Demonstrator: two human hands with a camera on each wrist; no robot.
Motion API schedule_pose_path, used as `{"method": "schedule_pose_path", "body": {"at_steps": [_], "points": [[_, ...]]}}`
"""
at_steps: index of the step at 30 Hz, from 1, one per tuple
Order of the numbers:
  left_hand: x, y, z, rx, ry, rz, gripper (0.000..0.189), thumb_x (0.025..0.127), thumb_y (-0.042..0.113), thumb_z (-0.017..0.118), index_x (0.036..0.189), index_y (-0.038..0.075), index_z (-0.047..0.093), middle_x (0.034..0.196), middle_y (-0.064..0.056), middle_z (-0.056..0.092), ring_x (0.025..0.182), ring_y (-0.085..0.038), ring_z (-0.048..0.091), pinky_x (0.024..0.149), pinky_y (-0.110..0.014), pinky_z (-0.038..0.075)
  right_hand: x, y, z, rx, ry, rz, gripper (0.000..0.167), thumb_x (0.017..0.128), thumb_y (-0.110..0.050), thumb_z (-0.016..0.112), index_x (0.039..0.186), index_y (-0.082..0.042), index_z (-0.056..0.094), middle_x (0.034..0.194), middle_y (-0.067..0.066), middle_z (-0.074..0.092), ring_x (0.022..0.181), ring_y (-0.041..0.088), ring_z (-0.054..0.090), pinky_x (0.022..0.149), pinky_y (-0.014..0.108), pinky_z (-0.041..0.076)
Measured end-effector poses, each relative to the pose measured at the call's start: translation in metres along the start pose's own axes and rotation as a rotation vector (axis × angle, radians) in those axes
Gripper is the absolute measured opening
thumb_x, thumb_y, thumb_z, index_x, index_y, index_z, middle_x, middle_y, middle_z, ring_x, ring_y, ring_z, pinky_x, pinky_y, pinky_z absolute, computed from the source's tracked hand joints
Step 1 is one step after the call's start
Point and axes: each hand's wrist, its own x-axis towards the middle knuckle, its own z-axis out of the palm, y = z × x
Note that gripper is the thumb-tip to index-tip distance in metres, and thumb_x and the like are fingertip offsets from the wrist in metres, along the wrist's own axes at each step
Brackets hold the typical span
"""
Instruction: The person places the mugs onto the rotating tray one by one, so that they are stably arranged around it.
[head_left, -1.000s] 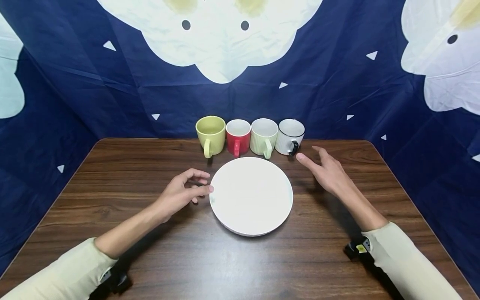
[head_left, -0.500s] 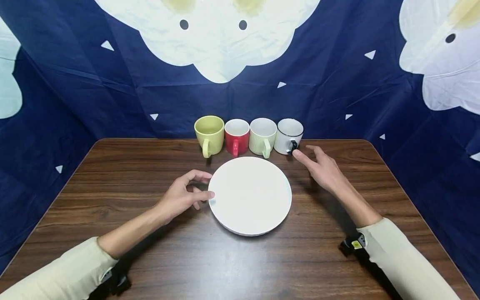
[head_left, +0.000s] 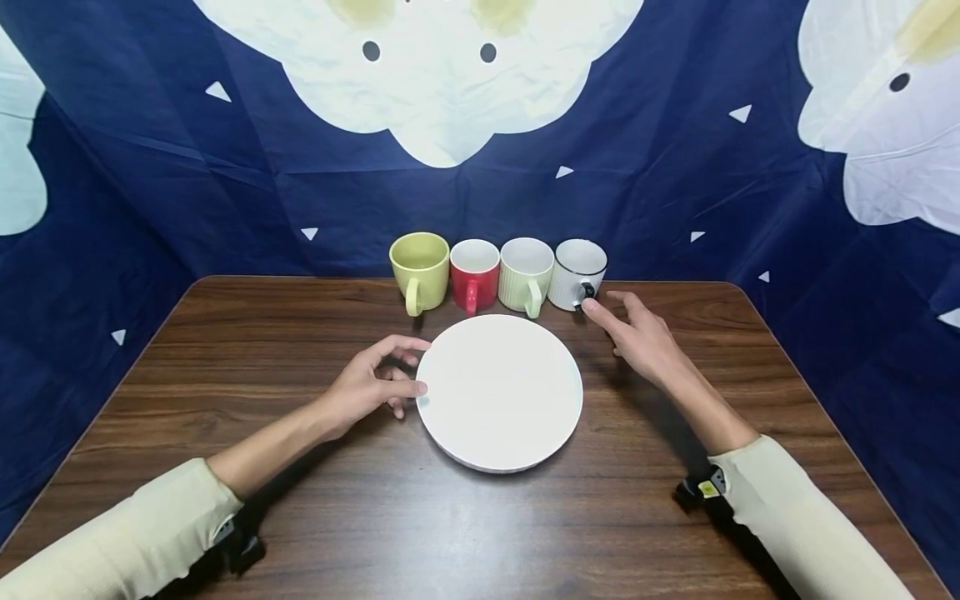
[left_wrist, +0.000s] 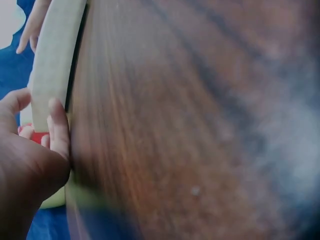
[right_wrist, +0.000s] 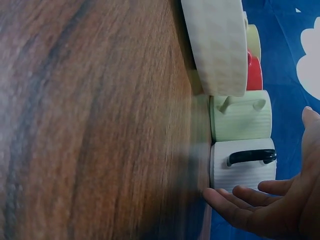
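Note:
A large round white plate (head_left: 498, 392) lies mid-table; its deep side (right_wrist: 220, 45) carries a faint diamond pattern. At the plate's left edge is my left hand (head_left: 367, 383), thumb tip at the rim, index fingertip by the upper-left edge, remaining fingers loosely bent beside it. My right hand (head_left: 648, 337) reaches toward a white ribbed mug (head_left: 576, 275) with black rim and handle. The right fingers are spread, the thumb tip close by that black handle (right_wrist: 252, 156). In the right wrist view, those fingertips overlap the mug's lower side.
Left of the white mug stand a pale green ribbed mug (head_left: 527, 275), a red mug (head_left: 476, 275) and a yellow-green mug (head_left: 420, 271), handles facing me. They line the far edge of the wooden table (head_left: 480, 533). Behind hangs a dark blue cloth (head_left: 247, 192).
My right hand has moved slightly left, bringing its thumb up to the black handle. My left hand has closed in on the plate's left edge. Plate and mugs stay put.

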Motion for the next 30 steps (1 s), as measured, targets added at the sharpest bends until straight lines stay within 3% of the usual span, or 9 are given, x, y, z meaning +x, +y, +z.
{"method": "schedule_pose_path", "body": {"at_steps": [4,11,15,19,26,30], "points": [[0.002,-0.002,-0.003,-0.037,-0.047,0.007,0.070,0.093,-0.002,0.084,0.158,0.007,0.059,0.137,-0.019,0.058,0.090,-0.015,0.070,0.068,-0.034,0.067,0.000,0.000,0.001,0.009,0.001,-0.003,0.103,0.103,-0.088,0.049,0.176,-0.015,0.037,0.138,0.023,0.072,0.105,0.037,0.080,0.101,0.051,0.059],[0.002,-0.005,-0.003,0.053,-0.036,0.071,0.067,0.091,0.001,0.087,0.154,0.007,0.064,0.147,-0.022,0.065,0.124,-0.026,0.066,0.096,-0.025,0.064,0.000,-0.002,0.002,0.016,0.003,-0.004,0.103,0.103,-0.088,0.049,0.175,-0.015,0.038,0.132,0.021,0.074,0.103,0.036,0.079,0.097,0.045,0.059],[0.002,-0.006,-0.003,0.056,-0.041,0.084,0.066,0.092,0.002,0.086,0.155,0.006,0.064,0.148,-0.024,0.066,0.127,-0.027,0.067,0.101,-0.023,0.060,0.001,-0.002,0.003,0.020,0.000,-0.006,0.103,0.103,-0.087,0.050,0.175,-0.014,0.038,0.133,0.021,0.074,0.103,0.034,0.079,0.091,0.037,0.059],[0.003,-0.007,-0.003,0.046,-0.052,0.086,0.066,0.093,0.002,0.085,0.155,0.006,0.063,0.148,-0.024,0.066,0.127,-0.025,0.067,0.102,-0.023,0.060,0.002,-0.003,0.004,0.030,0.002,-0.006,0.102,0.104,-0.086,0.051,0.175,-0.014,0.038,0.136,0.022,0.074,0.104,0.035,0.080,0.091,0.037,0.060],[0.004,-0.008,-0.005,0.033,-0.067,0.083,0.067,0.093,0.001,0.085,0.156,0.005,0.062,0.151,-0.024,0.065,0.129,-0.026,0.067,0.103,-0.024,0.061,0.007,-0.006,0.010,0.160,-0.014,-0.006,0.096,0.107,-0.078,0.055,0.173,-0.008,0.040,0.155,0.025,0.067,0.138,0.042,0.072,0.098,0.050,0.069],[0.005,-0.008,-0.006,0.031,-0.072,0.076,0.068,0.093,0.001,0.085,0.156,0.005,0.062,0.152,-0.024,0.064,0.130,-0.027,0.067,0.104,-0.024,0.060,0.010,-0.006,0.014,0.243,-0.012,0.000,0.091,0.109,-0.074,0.056,0.169,-0.005,0.045,0.162,0.025,0.061,0.143,0.045,0.068,0.099,0.050,0.069]]}}
